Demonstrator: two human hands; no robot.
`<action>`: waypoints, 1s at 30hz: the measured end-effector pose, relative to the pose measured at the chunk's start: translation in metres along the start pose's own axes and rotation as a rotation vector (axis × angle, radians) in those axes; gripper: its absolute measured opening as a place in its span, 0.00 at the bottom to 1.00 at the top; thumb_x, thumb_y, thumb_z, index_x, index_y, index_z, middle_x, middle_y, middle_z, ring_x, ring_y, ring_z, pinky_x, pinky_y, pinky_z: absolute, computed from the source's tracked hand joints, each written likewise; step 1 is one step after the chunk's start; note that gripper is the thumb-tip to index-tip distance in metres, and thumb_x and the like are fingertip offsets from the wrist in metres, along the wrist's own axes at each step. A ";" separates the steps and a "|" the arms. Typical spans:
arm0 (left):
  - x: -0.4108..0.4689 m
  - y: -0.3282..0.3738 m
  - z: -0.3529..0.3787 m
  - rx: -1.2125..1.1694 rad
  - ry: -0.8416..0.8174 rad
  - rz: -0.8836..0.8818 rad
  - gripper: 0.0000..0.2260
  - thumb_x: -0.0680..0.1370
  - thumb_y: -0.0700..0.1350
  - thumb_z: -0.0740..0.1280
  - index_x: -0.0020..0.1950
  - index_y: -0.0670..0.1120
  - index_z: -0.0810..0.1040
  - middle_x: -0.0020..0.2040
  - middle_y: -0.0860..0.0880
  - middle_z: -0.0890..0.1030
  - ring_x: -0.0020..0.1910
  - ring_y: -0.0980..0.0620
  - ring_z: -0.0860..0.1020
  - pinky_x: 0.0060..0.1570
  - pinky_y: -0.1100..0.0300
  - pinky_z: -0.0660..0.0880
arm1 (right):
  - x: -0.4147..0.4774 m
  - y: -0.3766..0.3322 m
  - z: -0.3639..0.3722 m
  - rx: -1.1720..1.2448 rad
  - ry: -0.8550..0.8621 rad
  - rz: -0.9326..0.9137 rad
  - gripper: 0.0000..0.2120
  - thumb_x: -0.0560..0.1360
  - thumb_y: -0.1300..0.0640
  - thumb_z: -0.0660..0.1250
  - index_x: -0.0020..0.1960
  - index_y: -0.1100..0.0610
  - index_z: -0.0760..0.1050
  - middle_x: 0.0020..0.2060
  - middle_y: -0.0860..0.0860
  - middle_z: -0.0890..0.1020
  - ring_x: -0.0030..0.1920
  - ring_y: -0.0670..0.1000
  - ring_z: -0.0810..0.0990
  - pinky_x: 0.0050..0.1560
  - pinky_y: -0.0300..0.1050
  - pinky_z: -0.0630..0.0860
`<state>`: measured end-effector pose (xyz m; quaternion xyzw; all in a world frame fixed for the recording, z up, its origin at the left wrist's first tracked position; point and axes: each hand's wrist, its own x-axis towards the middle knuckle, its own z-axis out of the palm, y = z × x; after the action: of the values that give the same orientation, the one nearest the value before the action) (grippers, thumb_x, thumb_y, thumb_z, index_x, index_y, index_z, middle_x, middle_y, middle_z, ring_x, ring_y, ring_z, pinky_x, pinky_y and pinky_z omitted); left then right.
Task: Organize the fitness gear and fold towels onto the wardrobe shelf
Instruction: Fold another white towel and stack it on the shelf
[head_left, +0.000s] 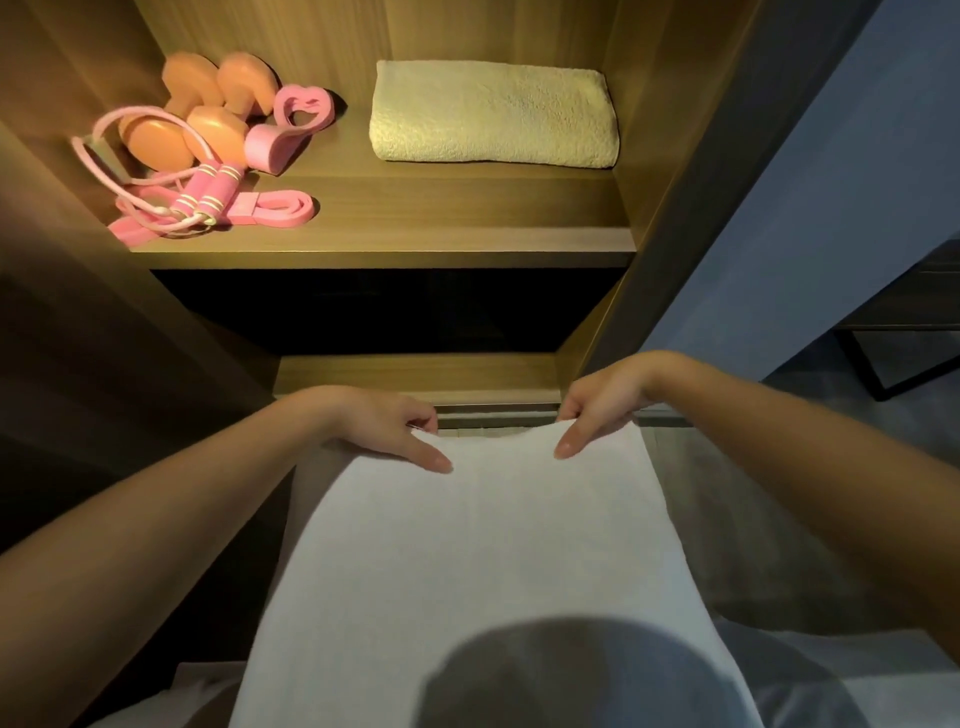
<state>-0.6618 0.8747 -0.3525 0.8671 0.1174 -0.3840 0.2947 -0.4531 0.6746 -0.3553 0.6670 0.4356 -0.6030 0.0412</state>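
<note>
Grip: your left hand (384, 426) and right hand (597, 410) each pinch one far corner of the white towel (467, 545) | Towel: spread out, long axis running toward you | Target: wardrobe shelf (415, 228) ahead, above both hands.

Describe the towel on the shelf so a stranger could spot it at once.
Find the lit wooden wardrobe shelf. On its right half, apart from the pink and orange fitness gear at the left, lies the folded towel. It is cream and fluffy, unlike the smooth white towel spread below.
</note>
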 end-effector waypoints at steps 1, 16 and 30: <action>0.003 -0.001 -0.002 0.009 -0.033 -0.006 0.21 0.72 0.66 0.67 0.53 0.52 0.73 0.50 0.53 0.74 0.47 0.53 0.72 0.51 0.57 0.70 | 0.007 -0.004 -0.002 0.014 -0.049 0.004 0.18 0.75 0.44 0.69 0.54 0.58 0.80 0.45 0.54 0.83 0.43 0.54 0.83 0.48 0.41 0.80; -0.011 -0.019 -0.038 -0.065 -0.343 -0.012 0.14 0.75 0.54 0.70 0.59 0.50 0.79 0.55 0.52 0.84 0.53 0.53 0.83 0.58 0.55 0.78 | 0.004 0.002 -0.017 0.107 -0.229 0.043 0.15 0.78 0.52 0.67 0.61 0.57 0.77 0.56 0.53 0.83 0.55 0.54 0.83 0.56 0.49 0.80; -0.154 0.031 -0.082 0.139 0.270 0.146 0.30 0.58 0.73 0.70 0.51 0.55 0.81 0.46 0.58 0.83 0.45 0.61 0.81 0.44 0.66 0.77 | -0.163 -0.061 -0.016 -0.107 0.326 -0.041 0.16 0.67 0.50 0.77 0.52 0.55 0.82 0.47 0.49 0.86 0.49 0.49 0.84 0.54 0.47 0.81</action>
<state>-0.7036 0.9030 -0.1824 0.9354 0.0656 -0.2486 0.2427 -0.4620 0.6347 -0.1852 0.7437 0.4816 -0.4636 -0.0070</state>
